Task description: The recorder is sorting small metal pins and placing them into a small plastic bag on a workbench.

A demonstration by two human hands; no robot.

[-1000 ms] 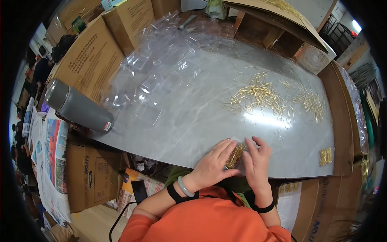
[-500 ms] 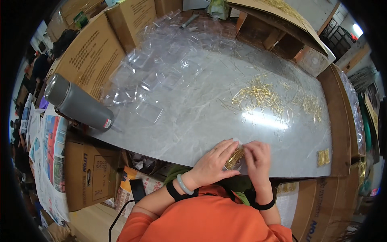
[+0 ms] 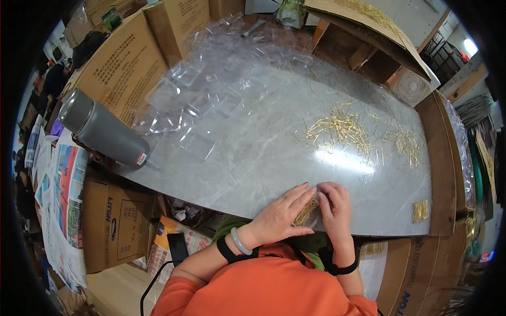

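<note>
At the near edge of the table, my left hand curves around a small clear plastic pack of gold wire hooks, its thumb on the near side and its fingers along the far side. My right hand is closed against the pack's right side, thumb and fingertips bent together; what they pinch is hidden. Farther off to the right lies a loose pile of gold wire hooks, with a thinner scatter of them beside it. One filled pack rests at the table's right corner.
Clear empty plastic packs spread over the far left of the grey table. A grey flask leans at the left edge. Cardboard boxes wall the left side, and a cardboard edge borders the right.
My right hand's fingers have curled a little and shifted slightly left against the pack. My left hand stays around it. The whole view has tilted slightly.
</note>
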